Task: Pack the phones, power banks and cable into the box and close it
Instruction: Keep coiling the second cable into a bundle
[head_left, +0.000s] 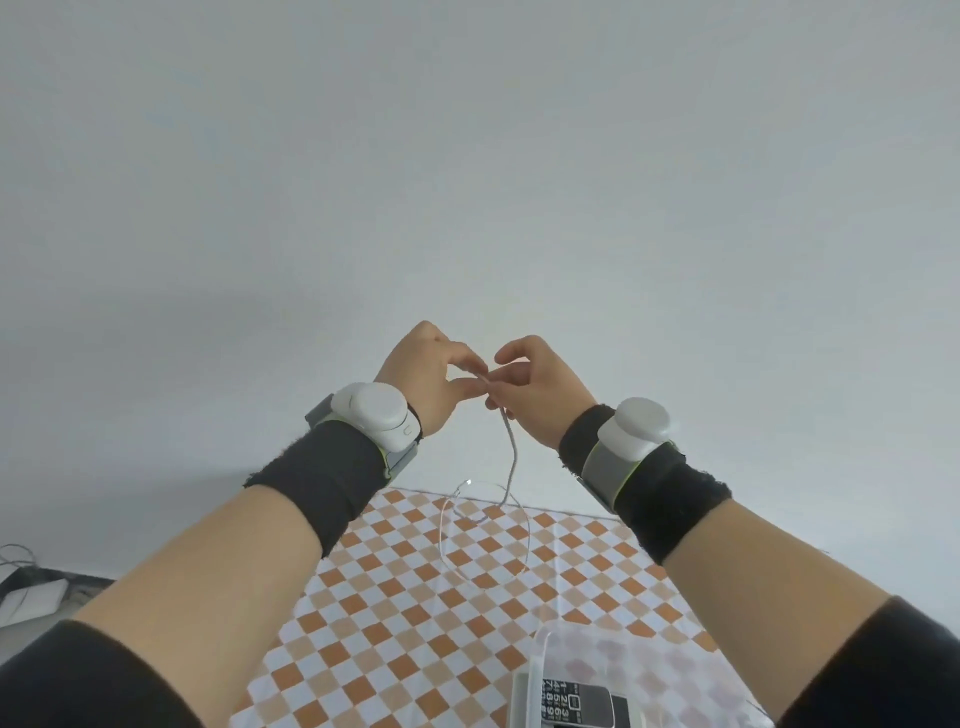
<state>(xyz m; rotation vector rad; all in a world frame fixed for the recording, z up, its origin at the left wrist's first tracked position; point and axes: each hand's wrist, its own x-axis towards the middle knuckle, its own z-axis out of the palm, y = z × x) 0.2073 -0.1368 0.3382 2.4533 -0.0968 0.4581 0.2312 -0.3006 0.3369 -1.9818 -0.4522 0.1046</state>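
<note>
Both my hands are raised in front of the pale wall, close together. My left hand (431, 376) and my right hand (535, 389) each pinch the white cable (511, 457) at its top. The cable hangs down from my fingers and ends in loose loops above the checked tablecloth (395, 597). At the bottom edge a clear plastic box (540, 680) shows, with a keypad phone (582, 701) inside next to a white flat item, perhaps a power bank (522, 701). The rest of the box is cut off by the frame.
The table with the orange and white checked cloth runs from the bottom middle to the wall. At the far left, off the table, lie a white device (31, 597) and some thin wires (15, 556). Both wrists carry white sensor bands.
</note>
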